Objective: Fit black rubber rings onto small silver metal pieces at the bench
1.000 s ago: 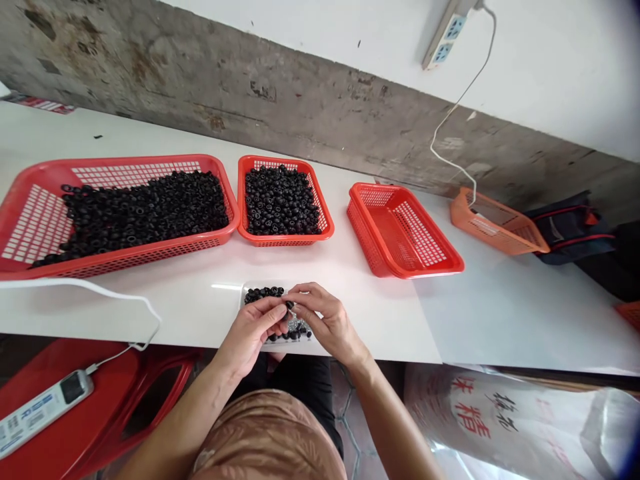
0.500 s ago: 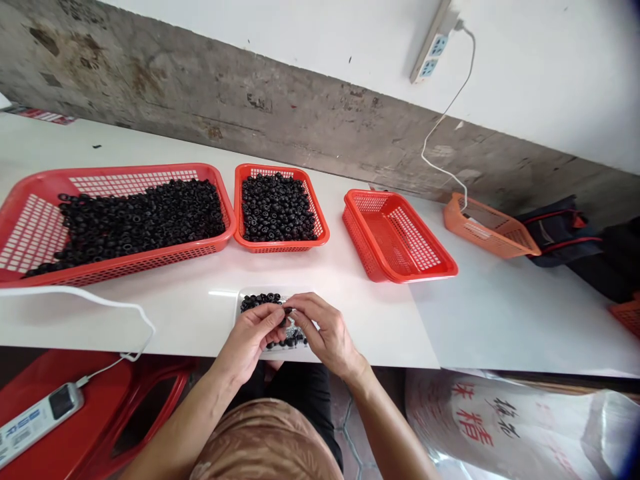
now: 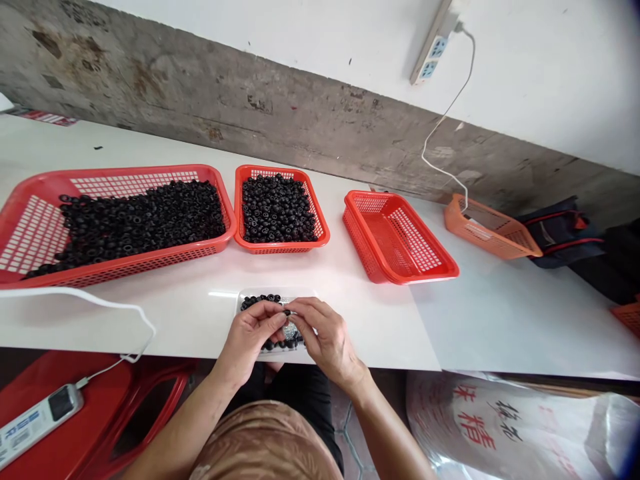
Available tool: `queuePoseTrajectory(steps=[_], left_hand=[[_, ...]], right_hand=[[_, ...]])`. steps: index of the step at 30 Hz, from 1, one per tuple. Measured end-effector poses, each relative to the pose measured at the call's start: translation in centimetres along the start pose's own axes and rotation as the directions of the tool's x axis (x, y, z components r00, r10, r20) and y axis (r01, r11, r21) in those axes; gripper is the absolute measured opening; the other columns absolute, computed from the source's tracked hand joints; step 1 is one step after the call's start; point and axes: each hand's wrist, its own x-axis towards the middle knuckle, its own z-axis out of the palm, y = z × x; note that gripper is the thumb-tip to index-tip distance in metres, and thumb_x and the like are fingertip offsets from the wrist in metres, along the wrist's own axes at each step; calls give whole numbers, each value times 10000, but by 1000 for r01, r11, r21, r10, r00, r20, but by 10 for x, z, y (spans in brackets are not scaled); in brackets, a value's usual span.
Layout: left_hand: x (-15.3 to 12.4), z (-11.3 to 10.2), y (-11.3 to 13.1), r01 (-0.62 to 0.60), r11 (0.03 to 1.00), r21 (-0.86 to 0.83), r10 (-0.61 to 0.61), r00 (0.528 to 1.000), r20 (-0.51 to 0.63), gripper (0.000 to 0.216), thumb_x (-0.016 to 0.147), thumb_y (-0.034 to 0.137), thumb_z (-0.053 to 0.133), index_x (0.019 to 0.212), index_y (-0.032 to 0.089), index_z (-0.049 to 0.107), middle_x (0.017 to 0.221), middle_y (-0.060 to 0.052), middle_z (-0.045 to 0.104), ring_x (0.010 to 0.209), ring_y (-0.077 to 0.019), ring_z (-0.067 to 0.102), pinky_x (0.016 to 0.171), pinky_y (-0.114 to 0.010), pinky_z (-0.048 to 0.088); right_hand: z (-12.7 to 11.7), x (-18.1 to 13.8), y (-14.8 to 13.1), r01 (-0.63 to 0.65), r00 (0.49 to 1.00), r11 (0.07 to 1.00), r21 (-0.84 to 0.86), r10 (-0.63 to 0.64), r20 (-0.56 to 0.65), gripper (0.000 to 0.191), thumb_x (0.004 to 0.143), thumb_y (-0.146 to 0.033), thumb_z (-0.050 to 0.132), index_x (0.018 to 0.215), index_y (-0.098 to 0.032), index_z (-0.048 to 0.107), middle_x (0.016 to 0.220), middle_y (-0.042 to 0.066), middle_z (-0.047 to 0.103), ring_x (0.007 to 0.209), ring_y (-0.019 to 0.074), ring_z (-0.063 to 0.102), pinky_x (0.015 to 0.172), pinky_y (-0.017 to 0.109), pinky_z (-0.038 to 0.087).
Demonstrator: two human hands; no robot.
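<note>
My left hand (image 3: 251,339) and my right hand (image 3: 323,335) meet over a small clear tray (image 3: 249,295) at the table's near edge. Both pinch one small black ring (image 3: 287,311) between their fingertips. The tray holds more black rings (image 3: 260,300) and some small shiny metal pieces, partly hidden under my fingers. Behind it stand a large red basket (image 3: 30,220) and a smaller red basket (image 3: 320,230), both filled with black rings.
An empty red basket (image 3: 400,237) stands to the right, an orange basket (image 3: 487,227) farther right by the wall. A white cable (image 3: 85,297) crosses the table's left front edge to a power strip (image 3: 35,420) on a red stool. Dark bag (image 3: 565,230) at right.
My hands have stayed together over the small tray, shifting only slightly. The view has tilted a little, so the baskets sit lower in the picture.
</note>
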Motion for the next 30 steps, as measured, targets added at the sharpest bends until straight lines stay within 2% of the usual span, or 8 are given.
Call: queuePoseTrajectory(steps=[7, 14, 18, 22, 24, 26, 30], left_hand=[[-2, -1, 0, -35, 999, 34, 34, 999, 13, 245, 808, 403, 779, 879, 176, 720, 592, 16, 621, 581, -108, 521, 585, -219, 413], [-1, 0, 6, 13, 1000, 26, -14, 999, 38, 296, 784, 438, 787, 826, 156, 709, 573, 15, 605, 558, -105, 497, 565, -229, 394], [-3, -1, 4, -2, 1000, 24, 2, 1000, 13, 287, 785, 426, 787, 844, 157, 709, 570, 27, 602, 551, -95, 492, 566, -215, 394], [-3, -4, 2, -19, 999, 26, 18, 999, 36, 271, 803, 421, 774, 817, 156, 716, 568, 27, 599, 555, -88, 498, 567, -205, 400], [-3, -6, 1, -15, 1000, 15, 14, 1000, 27, 260, 795, 411, 784, 825, 158, 731, 559, 26, 603, 551, -88, 502, 563, -202, 406], [-3, -7, 1, -3, 1000, -1, 3, 1000, 6, 248, 774, 389, 804, 856, 159, 757, 589, 11, 639, 575, -96, 534, 583, -204, 433], [-5, -11, 3, 9, 1000, -20, -9, 1000, 5, 261, 755, 334, 822, 955, 169, 789, 799, -42, 739, 720, -136, 646, 705, -232, 517]], right_hand=[[3, -3, 3, 3, 1000, 999, -35, -4, -27, 204, 1011, -192, 519, 1153, -211, 665, 1062, 88, 726, 1000, 198, 692, 842, 339, 544], [-2, -1, 2, 119, 992, 985, -122, -114, 45, 200, 1024, -174, 498, 1162, -194, 641, 1040, 77, 743, 987, 188, 705, 816, 332, 510], [0, -1, 1, 153, 988, 970, -189, -150, 30, 186, 1016, -172, 513, 1148, -181, 644, 1022, 79, 749, 960, 185, 713, 800, 329, 507], [2, -1, -3, 183, 983, 960, -214, -184, 15, 214, 1014, -160, 512, 1190, -191, 630, 1042, 75, 751, 968, 180, 715, 809, 329, 504], [3, -1, -5, 165, 986, 966, -199, -165, 15, 207, 1015, -161, 505, 1177, -194, 629, 1031, 73, 750, 968, 180, 712, 820, 330, 503], [3, 0, -7, 94, 995, 981, -168, -97, -11, 177, 1013, -177, 510, 1135, -187, 637, 1012, 74, 746, 943, 181, 707, 820, 327, 509], [2, -1, -9, -95, 995, 995, -43, 94, -27, 135, 997, -214, 540, 1071, -181, 648, 969, 60, 727, 790, 160, 674, 766, 302, 520]])
